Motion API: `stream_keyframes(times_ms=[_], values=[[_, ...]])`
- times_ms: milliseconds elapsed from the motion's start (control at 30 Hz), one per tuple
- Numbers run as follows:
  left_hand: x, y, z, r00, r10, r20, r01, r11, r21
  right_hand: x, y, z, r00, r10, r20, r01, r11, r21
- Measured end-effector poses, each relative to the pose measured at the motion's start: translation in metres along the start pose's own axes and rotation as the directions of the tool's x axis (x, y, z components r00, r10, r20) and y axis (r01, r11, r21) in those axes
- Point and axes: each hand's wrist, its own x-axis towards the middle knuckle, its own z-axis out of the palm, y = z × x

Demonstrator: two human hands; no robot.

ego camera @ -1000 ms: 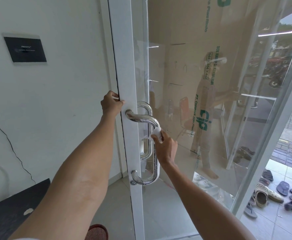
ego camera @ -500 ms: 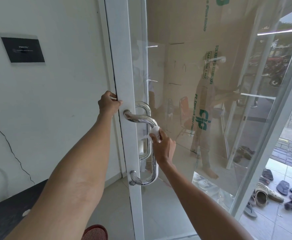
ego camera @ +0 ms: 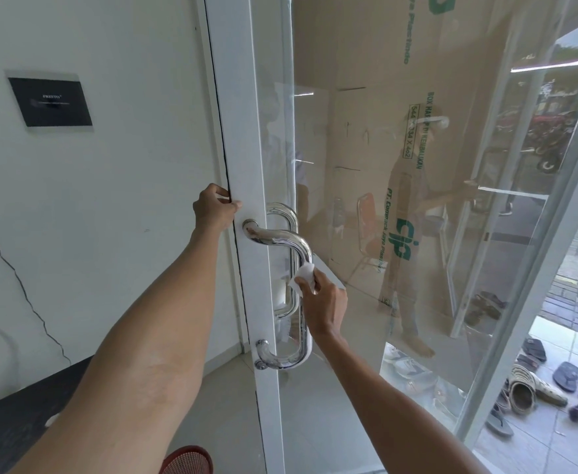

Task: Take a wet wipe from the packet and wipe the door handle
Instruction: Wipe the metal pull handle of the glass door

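Sandals (ego camera: 554, 381) lie outside the glass door, a dark wall plaque (ego camera: 50, 101) hangs to its left, and printed cardboard (ego camera: 383, 97) stands behind the pane. A red basket (ego camera: 188, 461) is cut off at the bottom edge. The left hand (ego camera: 214, 212) grips the white door frame (ego camera: 243, 131); the right hand (ego camera: 325, 302) pinches a wet wipe (ego camera: 303, 277) against the chrome door handle (ego camera: 273, 236).

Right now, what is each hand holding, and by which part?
Right hand pinches a white wipe against the door handle, on its upright bar below the top bend. Left hand grips the door frame edge above the handle.
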Motion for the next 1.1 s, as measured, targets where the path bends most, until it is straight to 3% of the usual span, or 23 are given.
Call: stream_keyframes(times_ms=[267,500,800,1100], values=[[-0.001,-0.002,0.001,1.0,0.006,0.0,-0.006,1.0,-0.01,-0.032,0.033,0.006,0.988,0.081,0.13,-0.066,0.991,-0.113],[0.001,-0.003,0.002,1.0,-0.002,-0.002,0.002,1.0,-0.025,-0.009,0.01,-0.001,0.999,-0.005,0.031,0.006,0.999,-0.051],[-0.003,-0.001,0.001,1.0,0.013,-0.007,-0.013,1.0,-0.019,-0.044,0.049,0.009,0.985,0.074,0.159,-0.05,0.988,-0.147],[0.0,-0.003,0.005,1.0,0.021,-0.021,-0.021,1.0,0.002,-0.027,0.041,0.012,0.995,0.033,0.099,-0.02,0.991,-0.131]])
